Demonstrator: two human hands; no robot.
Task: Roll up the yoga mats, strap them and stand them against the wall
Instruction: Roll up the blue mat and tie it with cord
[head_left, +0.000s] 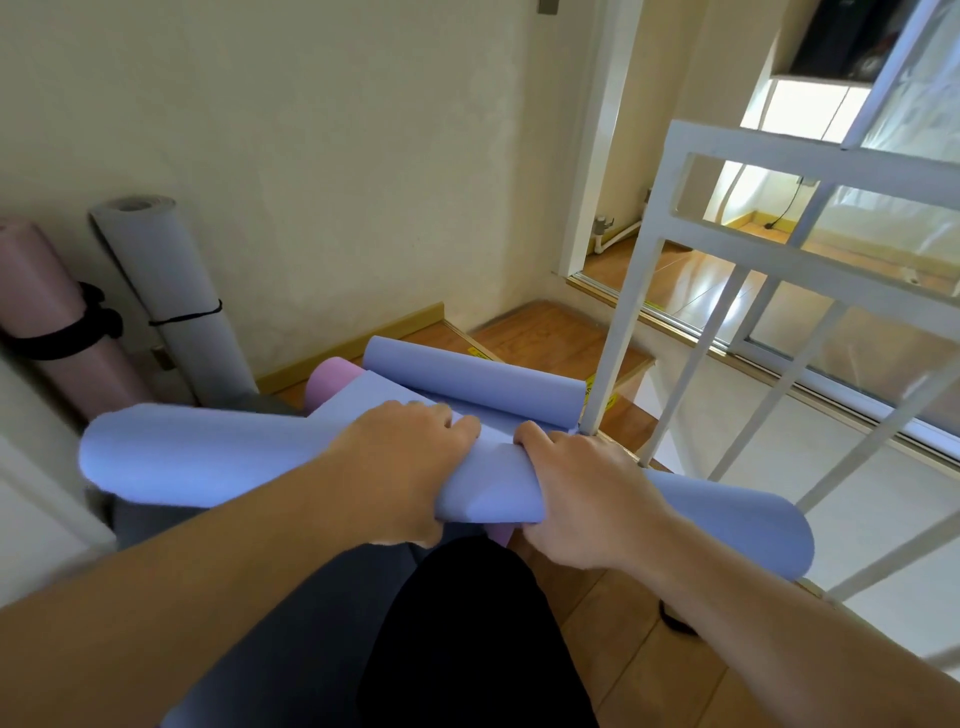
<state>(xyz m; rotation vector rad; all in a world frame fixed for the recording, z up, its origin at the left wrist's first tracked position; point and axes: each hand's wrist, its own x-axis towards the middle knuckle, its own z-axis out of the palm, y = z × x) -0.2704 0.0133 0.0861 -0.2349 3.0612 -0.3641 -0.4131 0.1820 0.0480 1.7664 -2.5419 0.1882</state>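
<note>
The blue mat, low before the knees, is held in both grips, left hand and right hand curled tight over its near roll for winding, while two strapped rolls are leant against the wall.

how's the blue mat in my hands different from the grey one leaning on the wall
The blue mat lies crosswise, only partly rolled and unstrapped, gripped by the left hand and right hand. The grey mat is fully rolled, tied with a thin black strap, and stands tilted against the wall. Both are plain, single-colour mats.
</note>
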